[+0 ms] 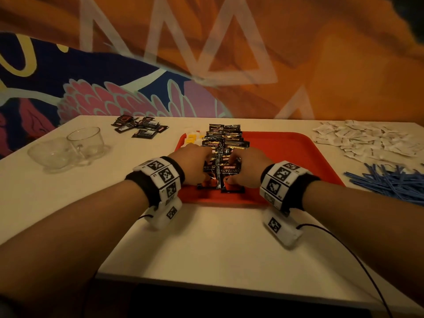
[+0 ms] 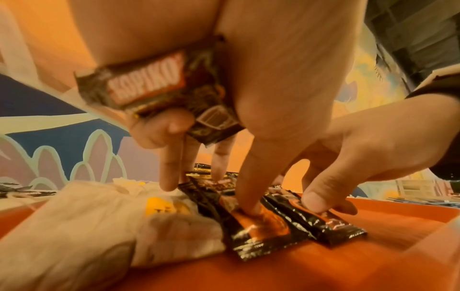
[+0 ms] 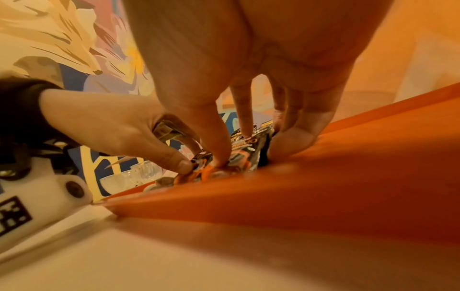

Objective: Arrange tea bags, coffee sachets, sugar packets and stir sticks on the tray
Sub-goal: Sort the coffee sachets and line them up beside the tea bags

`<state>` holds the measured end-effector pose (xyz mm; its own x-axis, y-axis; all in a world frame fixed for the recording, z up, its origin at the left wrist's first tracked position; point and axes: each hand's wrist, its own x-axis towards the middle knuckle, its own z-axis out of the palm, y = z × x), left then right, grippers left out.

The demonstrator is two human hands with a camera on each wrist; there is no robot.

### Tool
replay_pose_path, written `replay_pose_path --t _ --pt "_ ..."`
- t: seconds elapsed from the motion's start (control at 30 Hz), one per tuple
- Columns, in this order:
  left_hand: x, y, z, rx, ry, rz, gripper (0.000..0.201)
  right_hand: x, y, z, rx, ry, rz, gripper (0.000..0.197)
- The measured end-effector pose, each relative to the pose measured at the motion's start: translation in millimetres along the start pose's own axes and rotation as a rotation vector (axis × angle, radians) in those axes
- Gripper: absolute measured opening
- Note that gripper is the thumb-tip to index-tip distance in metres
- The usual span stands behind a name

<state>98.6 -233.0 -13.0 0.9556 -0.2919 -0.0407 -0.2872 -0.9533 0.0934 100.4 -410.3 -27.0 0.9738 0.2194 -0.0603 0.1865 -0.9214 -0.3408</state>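
Nearest the person, a bare stretch of the white tabletop runs up to the front rim of the red tray. Both hands are down on the tray's near left part, side by side. The left hand has its grip clenched around a black Kopiko coffee sachet tucked against the palm, while its straighter fingers press down on the sachets lying flat. The right hand is just beside it, thumb and fingertips pinching the nearest sachet in the row, so its grip is grasping that packet against the tray floor.

Beyond the hands, the coffee sachets lie overlapping in a double row that runs toward the tray's far edge. To their left, still on the tray, sit pale tea bags with yellow tags.

Off to the right of the tray, a heap of blue stir sticks lies on the tabletop, and behind them a spread of white sugar packets. On the left, two clear glass cups stand together, with a small scatter of dark sachets further back. A painted wall rises behind.
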Motion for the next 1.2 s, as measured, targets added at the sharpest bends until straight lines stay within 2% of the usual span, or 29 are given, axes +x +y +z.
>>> replay_pose_path --t 0.3,0.67,0.87,1.0,1.2 --pt "17 -3 -1 -0.006 0.056 -0.012 0.043 14 5 -3 0.064 0.019 0.044 0.055" --pt "21 -10 2 -0.029 0.036 -0.001 0.038 6 13 -10 0.133 0.021 -0.006 0.046" --pt "20 -10 0 -0.054 0.034 0.012 0.037 8 24 -20 0.238 0.101 0.089 0.044" --pt "21 -11 1 -0.052 0.007 0.002 0.035 12 28 -25 0.318 0.031 0.16 0.046" --pt "23 -8 3 -0.049 -0.001 -0.001 0.035 20 18 -23 0.353 -0.071 0.139 0.045"
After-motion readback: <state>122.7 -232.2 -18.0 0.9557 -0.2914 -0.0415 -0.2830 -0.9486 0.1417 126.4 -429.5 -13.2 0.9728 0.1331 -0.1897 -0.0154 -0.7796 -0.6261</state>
